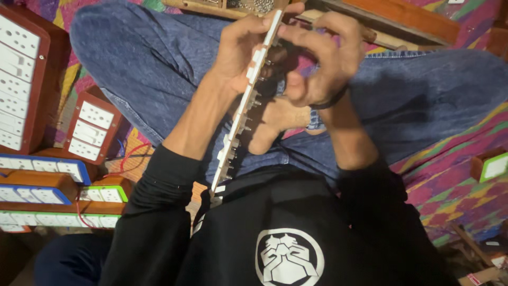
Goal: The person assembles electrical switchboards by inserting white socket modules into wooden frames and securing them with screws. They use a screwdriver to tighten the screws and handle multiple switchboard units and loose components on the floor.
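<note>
I sit cross-legged in blue jeans and hold a long white switch panel edge-on, so its metal terminals show along the right side. My left hand grips the panel's upper end from the left. My right hand is curled against the panel's back near the top, fingers on the terminals; whether it pinches a small part I cannot tell. A black band circles my right wrist. The panel's lower end reaches down to my black shirt.
Several wooden boxes with white switch-and-socket plates are stacked at the left, some with blue or green rims, with red wires among them. A green-rimmed box lies at the right on a colourful mat. Wooden boards lie ahead.
</note>
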